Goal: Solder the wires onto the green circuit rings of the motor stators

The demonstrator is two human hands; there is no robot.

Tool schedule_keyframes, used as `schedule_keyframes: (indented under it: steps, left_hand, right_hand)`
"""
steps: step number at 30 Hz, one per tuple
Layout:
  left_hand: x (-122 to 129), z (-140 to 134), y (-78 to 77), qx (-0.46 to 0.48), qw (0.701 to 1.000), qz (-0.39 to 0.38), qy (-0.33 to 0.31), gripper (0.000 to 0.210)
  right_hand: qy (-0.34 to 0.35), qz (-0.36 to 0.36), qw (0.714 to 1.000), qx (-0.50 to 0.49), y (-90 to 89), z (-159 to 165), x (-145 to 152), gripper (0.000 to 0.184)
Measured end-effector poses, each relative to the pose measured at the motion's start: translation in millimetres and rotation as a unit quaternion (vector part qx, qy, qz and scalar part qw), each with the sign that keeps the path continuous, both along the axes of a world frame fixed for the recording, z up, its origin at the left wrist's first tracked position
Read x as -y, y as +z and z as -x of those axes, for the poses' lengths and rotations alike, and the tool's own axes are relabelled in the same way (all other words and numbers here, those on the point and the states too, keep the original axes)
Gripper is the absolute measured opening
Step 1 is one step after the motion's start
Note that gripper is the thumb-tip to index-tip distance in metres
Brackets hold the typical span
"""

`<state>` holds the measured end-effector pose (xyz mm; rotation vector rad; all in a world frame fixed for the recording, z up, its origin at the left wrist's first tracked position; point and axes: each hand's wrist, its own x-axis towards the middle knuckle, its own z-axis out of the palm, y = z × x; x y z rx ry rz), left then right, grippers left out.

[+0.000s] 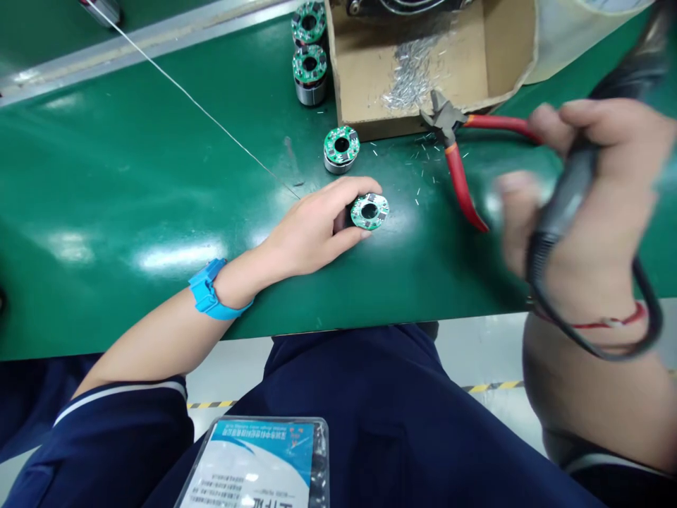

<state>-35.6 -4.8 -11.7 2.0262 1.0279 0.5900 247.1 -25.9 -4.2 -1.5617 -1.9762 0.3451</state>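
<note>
My left hand (322,226), a blue band at its wrist, grips a small motor with a round green circuit board (369,212) on top, thumb and fingers on either side. Another board-topped motor (341,148) stands just beyond it. My right hand (597,176), blurred by motion, is wrapped round a black corded handle that looks like a soldering iron (565,190); its tip is not visible. Red-handled cutting pliers (468,187) lie with jaws spread by the box, one handle reaching toward my right fingers; whether they touch is unclear.
A cardboard box (364,129) holds a pile of cut metal pins (412,70), with loose bits scattered in front. Two more motors (309,70) stand left of it. A thin wire (211,116) runs from a spool (106,10) to near my left hand. The green table (132,176) ends at my lap.
</note>
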Motion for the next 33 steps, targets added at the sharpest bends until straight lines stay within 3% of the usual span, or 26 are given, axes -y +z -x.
schedule_keyframes:
  steps: [2, 4, 9, 13, 15, 19, 23, 25, 28, 33]
  left_hand:
    - [1, 0, -0.4, 0.025, 1.0, 0.011, 0.007, 0.039]
    - [3, -1, -0.2, 0.047, 0.999, 0.017, 0.011, 0.036]
    - [4, -4, 3.0, 0.049, 0.998, -0.006, 0.04, 0.03]
    - [5, -5, 6.6, 0.032, 0.998, -0.021, 0.059, 0.033]
    - [5, -5, 8.5, 0.022, 0.997, -0.025, 0.067, 0.034]
    - [7, -6, 11.3, -0.016, 0.996, -0.04, 0.082, 0.037]
    - [8, -6, 10.8, -0.058, 0.993, -0.06, 0.079, 0.037]
    - [8, -6, 10.6, -0.066, 0.992, -0.074, 0.077, 0.036]
    - [7, -3, 14.3, -0.039, 0.988, -0.118, 0.089, 0.037]
    - [-23, 27, 26.2, 0.018, 0.96, -0.211, 0.182, 0.034]
  right_hand:
    - [0.022, 0.019, 0.997, 0.073, -6.4, -3, -14, 0.106]
    - [-0.011, 0.061, 0.989, 0.135, -12.1, -6, -24, 0.117]
    - [-0.068, 0.072, 0.987, 0.126, -20.5, -14, -25, 0.062]
    - [0.005, 0.002, 1.0, 0.026, -19.8, -13, -5, 0.056]
    - [0.064, -0.032, 0.997, 0.022, -14.8, -9, 4, 0.055]
    - [0.154, -0.037, 0.978, 0.135, -1.3, -3, 8, 0.048]
    - [0.173, -0.13, 0.939, 0.269, 7.4, -2, 4, 0.03]
    - [0.166, -0.17, 0.928, 0.285, 9.0, 0, 3, 0.022]
    - [0.125, -0.175, 0.944, 0.25, 6.6, 4, 1, 0.022]
    - [-0.087, -0.114, 0.962, 0.232, -7.4, 6, -20, 0.052]
